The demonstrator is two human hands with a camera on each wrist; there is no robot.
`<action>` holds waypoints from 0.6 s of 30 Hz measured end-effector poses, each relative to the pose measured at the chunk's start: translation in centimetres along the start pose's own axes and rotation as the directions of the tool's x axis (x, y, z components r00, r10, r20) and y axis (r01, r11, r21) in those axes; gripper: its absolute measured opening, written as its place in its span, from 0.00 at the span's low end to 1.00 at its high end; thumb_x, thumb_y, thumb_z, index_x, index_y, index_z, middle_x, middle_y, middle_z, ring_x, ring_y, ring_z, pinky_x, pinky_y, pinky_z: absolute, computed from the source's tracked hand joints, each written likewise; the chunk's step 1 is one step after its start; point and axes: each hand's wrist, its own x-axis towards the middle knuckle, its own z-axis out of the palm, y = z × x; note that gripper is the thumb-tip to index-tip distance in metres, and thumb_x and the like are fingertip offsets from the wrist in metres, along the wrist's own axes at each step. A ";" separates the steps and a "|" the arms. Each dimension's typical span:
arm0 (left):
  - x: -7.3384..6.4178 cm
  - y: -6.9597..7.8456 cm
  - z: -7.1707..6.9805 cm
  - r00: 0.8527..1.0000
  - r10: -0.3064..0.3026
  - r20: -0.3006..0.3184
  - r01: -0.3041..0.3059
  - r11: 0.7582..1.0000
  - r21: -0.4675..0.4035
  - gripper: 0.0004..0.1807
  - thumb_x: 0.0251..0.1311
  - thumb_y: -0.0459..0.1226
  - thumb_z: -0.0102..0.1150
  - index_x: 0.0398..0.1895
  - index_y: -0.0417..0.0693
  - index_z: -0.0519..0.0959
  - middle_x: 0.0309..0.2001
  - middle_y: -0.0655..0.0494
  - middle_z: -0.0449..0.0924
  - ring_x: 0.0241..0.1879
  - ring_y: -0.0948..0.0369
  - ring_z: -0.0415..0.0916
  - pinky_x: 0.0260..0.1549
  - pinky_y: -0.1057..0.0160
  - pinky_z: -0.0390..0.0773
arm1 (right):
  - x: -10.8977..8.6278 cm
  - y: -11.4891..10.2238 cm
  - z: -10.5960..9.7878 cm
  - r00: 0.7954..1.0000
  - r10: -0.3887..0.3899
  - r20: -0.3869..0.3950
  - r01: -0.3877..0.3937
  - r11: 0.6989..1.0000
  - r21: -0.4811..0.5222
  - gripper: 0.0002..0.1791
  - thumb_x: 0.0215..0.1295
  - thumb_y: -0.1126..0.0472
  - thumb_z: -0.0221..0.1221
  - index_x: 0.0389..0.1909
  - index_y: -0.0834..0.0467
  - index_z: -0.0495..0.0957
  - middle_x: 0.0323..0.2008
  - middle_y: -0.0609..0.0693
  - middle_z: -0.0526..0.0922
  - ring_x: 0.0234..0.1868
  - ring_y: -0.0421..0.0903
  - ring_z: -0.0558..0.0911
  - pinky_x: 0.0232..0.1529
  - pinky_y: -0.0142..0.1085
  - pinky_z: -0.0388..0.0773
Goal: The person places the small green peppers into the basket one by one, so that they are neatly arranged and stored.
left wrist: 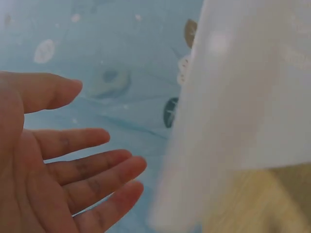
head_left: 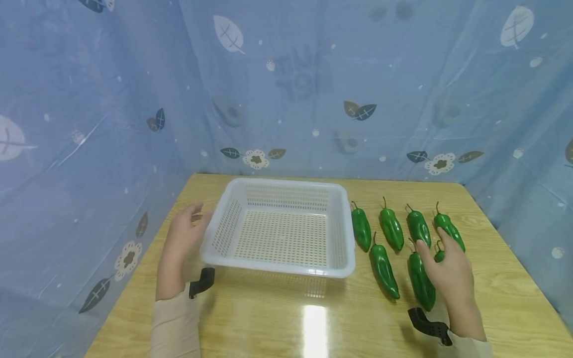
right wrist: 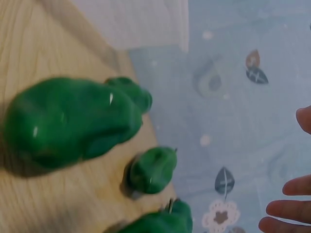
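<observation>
A white plastic basket (head_left: pixel 277 270) with slotted walls stands on the table, with nothing in it. My left hand (head_left: pixel 182 236) is beside its left wall, fingers extended; the left wrist view shows a gap between the fingers and the basket wall (left wrist: pixel 228 107). Several green peppers (head_left: pixel 384 272) with stems lie in rough rows to the right of the basket. Over the right-hand peppers hovers my right hand (head_left: pixel 451 273), spread and holding nothing. It partly hides one small-looking pepper (head_left: pixel 439 256). A large pepper (right wrist: pixel 73 124) shows close up in the right wrist view.
The wooden table (head_left: pixel 264 313) runs back to a blue patterned curtain (head_left: pixel 291 99), which also hangs along both sides. Black wrist mounts (head_left: pixel 203 281) sit at both wrists. The leftmost pepper (head_left: pixel 360 228) lies right by the basket's right wall.
</observation>
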 end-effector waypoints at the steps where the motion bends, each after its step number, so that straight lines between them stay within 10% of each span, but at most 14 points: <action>1: 0.1 -0.3 0.1 1.000 -0.006 0.009 0.006 1.000 -0.017 0.37 0.69 0.54 0.42 0.70 0.35 0.56 0.68 0.35 0.59 0.63 0.39 0.65 0.60 0.41 0.68 | -0.1 0.3 -0.1 1.000 0.012 -0.002 -0.012 1.000 0.004 0.39 0.71 0.44 0.46 0.73 0.62 0.46 0.67 0.75 0.54 0.62 0.77 0.57 0.51 0.73 0.58; 18: 0.9 -3.4 2.0 0.992 -0.084 0.096 0.100 0.980 -0.173 0.27 0.73 0.49 0.39 0.62 0.37 0.69 0.54 0.38 0.75 0.49 0.47 0.77 0.51 0.48 0.76 | -1.4 5.4 -1.5 0.983 0.157 -0.100 -0.152 0.987 0.058 0.36 0.71 0.49 0.46 0.72 0.65 0.49 0.64 0.75 0.61 0.60 0.75 0.61 0.56 0.68 0.58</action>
